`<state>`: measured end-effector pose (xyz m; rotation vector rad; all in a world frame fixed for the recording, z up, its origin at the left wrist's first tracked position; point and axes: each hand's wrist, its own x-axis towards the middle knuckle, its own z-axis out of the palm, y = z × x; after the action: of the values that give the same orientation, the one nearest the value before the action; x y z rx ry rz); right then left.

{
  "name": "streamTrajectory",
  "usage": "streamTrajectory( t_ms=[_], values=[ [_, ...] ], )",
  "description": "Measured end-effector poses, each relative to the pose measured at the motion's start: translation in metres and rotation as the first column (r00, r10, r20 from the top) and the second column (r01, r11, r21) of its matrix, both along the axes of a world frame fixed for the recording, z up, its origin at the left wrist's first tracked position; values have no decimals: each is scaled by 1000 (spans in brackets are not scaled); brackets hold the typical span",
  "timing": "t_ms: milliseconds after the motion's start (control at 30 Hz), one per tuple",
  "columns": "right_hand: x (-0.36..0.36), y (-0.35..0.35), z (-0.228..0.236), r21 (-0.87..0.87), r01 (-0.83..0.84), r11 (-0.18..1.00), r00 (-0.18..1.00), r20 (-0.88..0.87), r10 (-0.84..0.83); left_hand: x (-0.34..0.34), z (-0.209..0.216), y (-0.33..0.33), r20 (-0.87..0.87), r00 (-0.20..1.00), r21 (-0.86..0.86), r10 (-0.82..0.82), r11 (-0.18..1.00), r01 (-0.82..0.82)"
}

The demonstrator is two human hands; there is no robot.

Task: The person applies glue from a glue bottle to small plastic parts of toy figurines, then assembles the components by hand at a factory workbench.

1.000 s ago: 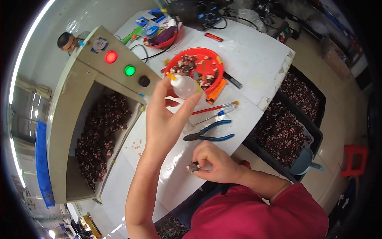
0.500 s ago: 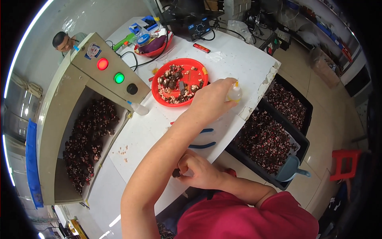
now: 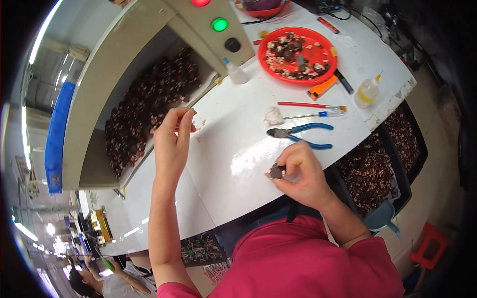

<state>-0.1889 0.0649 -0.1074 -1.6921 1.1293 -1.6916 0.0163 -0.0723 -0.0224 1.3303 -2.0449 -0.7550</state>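
Observation:
My right hand (image 3: pixel 304 174) pinches a small dark piece with pale bits (image 3: pixel 277 172) over the white table; its exact kind is unclear. My left hand (image 3: pixel 173 141) is raised near the machine opening, thumb and fingers drawn together; whatever may be in them is too small to tell. Diagonal cutters with blue handles (image 3: pixel 303 135) lie just beyond my right hand. Past them are a blue-ended screwdriver (image 3: pixel 313 114), a red brush (image 3: pixel 308 105) and a crumpled white wad (image 3: pixel 273 115). A squeeze bottle with a yellow tip (image 3: pixel 367 93) stands near the right edge.
A red tray (image 3: pixel 320 42) holds dark and pinkish pieces, beside an orange box cutter (image 3: pixel 322 88). Left stands a beige machine (image 3: pixel 92 114) with a heap of dark pieces (image 3: pixel 149 104). A blue-tipped bottle (image 3: pixel 236 73) is next to it. Black bins (image 3: pixel 405 191) sit below the right edge.
My left hand has let go of the yellow-tipped bottle, which now stands on the table, and has swung left toward the machine. The view has shifted; my right hand still holds the dark piece.

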Motion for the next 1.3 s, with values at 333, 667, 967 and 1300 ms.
streamTrajectory(
  t_ms=[333, 667, 967, 1300],
  values=[
    [32, 1, -7, 108, 41, 993, 999, 1, -41, -1, -33, 22, 117, 963, -284, -241, 922, 265],
    [41, 3, -12, 126, 88, 988, 996, 8, -89, -31, -67, 2, 61, 928, -175, -368, 911, 373],
    [29, -2, -16, 107, 65, 992, 998, 16, -67, 13, -51, 59, -221, 972, -121, -83, 991, 57],
    [33, -1, -15, 84, 46, 995, 998, -56, -42, -11, -43, 85, 177, 894, -536, -412, 721, 439]
  ],
)
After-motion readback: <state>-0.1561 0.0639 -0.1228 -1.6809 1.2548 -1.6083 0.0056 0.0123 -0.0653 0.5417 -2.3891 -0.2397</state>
